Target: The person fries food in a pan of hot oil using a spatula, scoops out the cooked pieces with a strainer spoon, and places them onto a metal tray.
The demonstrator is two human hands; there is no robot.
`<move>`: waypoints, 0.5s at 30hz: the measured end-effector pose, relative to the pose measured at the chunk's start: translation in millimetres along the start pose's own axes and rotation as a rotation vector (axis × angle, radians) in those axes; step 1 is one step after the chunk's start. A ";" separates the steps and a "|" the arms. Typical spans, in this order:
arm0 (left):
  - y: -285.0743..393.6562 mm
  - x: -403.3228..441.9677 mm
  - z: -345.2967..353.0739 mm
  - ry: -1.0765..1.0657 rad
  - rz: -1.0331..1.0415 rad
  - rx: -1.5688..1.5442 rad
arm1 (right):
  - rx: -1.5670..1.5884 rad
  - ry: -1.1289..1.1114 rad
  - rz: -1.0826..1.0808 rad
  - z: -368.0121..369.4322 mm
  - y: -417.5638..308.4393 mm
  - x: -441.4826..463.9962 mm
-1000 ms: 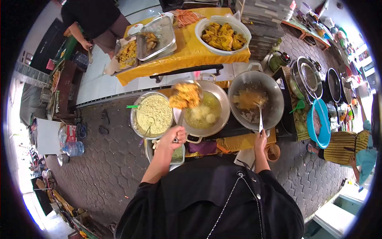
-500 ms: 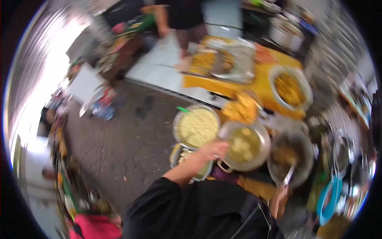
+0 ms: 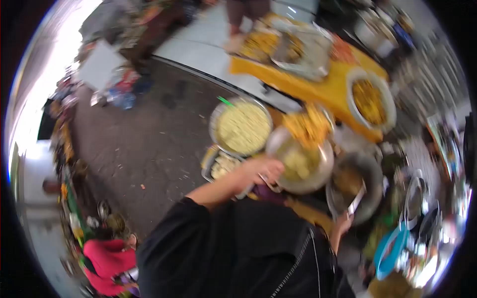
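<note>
My left hand (image 3: 266,171), blurred and with its fingers curled, is at the lower left rim of a wok (image 3: 324,168) holding oil and pale pieces. Whatever its fingers hold is hidden. My right hand (image 3: 341,224) grips a spatula (image 3: 356,199) whose far end reaches into a darker wok (image 3: 365,214) with brown contents. Beside my left forearm are a basin of pale yellow batter (image 3: 243,126) with a green handle sticking out, and a container of pale pieces (image 3: 224,165). Golden fried food (image 3: 306,125) sits at the back rim of the oil wok.
A yellow-covered table (image 3: 318,97) behind the woks bears a metal tray (image 3: 315,54) and a white bowl (image 3: 393,111) of fried food. A person's legs (image 3: 243,20) show beyond it. At lower left is someone in pink (image 3: 112,260). A blue basin (image 3: 382,260) stands right.
The view has shifted, so the table and woks appear higher. My left hand has moved slightly nearer the oil wok's handle. My right hand still holds the spatula in the darker wok.
</note>
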State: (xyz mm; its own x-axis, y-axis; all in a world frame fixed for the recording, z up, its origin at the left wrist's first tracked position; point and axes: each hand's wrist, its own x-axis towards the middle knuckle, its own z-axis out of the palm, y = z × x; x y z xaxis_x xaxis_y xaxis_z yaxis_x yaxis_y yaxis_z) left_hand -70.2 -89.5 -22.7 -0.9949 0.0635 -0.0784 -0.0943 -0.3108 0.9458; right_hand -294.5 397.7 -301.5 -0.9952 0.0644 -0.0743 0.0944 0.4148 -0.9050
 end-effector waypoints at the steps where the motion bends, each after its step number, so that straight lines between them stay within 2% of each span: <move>1: 44.2 10.4 11.3 0.080 -0.343 -0.506 | 0.317 -0.135 0.200 -3.4 -10.4 -1.2; 2: 22.3 27.0 3.1 0.221 -0.487 -0.575 | -0.130 0.103 0.114 7.7 -44.4 -19.2; 3: 52.5 29.1 13.5 0.281 -0.497 -0.428 | -0.174 0.161 0.148 5.2 -74.9 -36.2; 5: 29.3 40.4 3.7 0.265 -0.472 -0.485 | -0.428 0.175 0.104 19.8 -131.8 -46.7; 7: 21.4 46.5 -2.7 0.247 -0.505 -0.466 | -0.460 0.167 0.060 19.3 -145.9 -50.7; 9: -1.5 52.4 -1.8 0.286 -0.527 -0.509 | -0.461 0.175 0.104 17.8 -146.4 -55.5; 11: -34.2 50.8 -3.4 0.333 -0.690 -0.715 | -0.442 0.151 0.170 16.2 -146.6 -58.9; 12: -63.6 45.3 -18.4 0.179 -0.719 -0.800 | -0.448 0.143 0.194 15.2 -149.6 -60.2; 15: -58.8 30.9 -15.4 0.225 -0.745 -0.823 | -0.472 0.137 0.201 11.8 -157.2 -65.1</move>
State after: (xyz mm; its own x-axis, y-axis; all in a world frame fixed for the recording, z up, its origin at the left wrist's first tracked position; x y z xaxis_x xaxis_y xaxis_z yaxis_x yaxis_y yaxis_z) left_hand -95.9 -83.9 -85.6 -0.6567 0.3478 -0.6691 -0.5786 -0.8014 0.1513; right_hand -244.9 317.6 -159.4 -0.9465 0.2896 -0.1425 0.3162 0.7436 -0.5891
